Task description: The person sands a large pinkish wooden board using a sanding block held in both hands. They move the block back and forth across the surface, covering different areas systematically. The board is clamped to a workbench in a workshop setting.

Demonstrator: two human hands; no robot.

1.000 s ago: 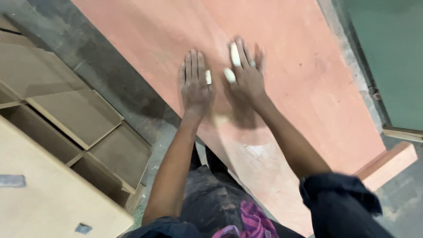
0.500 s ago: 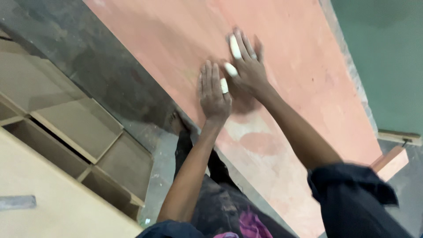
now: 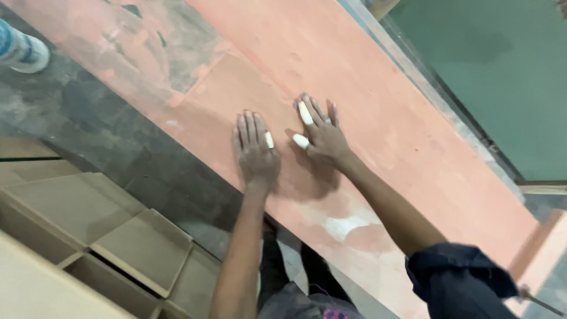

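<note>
A large reddish-pink board (image 3: 378, 106) lies flat and runs diagonally across the view. My left hand (image 3: 255, 149) rests palm down on it near its front edge, fingers together, with white tape on one finger. My right hand (image 3: 319, 131) lies flat on the board just to the right, fingers spread, white tape on the thumb and one finger. Neither hand holds anything. The two hands are a few centimetres apart.
A wooden cabinet frame with open compartments (image 3: 100, 236) lies at the lower left on the dark floor (image 3: 112, 147). A green panel (image 3: 508, 71) borders the board at the upper right. Another person's shoe (image 3: 20, 50) stands at the far left edge.
The view has shifted, so more of the board's far end and the shoe show. Both hands stay flat on the board, side by side, with the left one a little farther along it.
</note>
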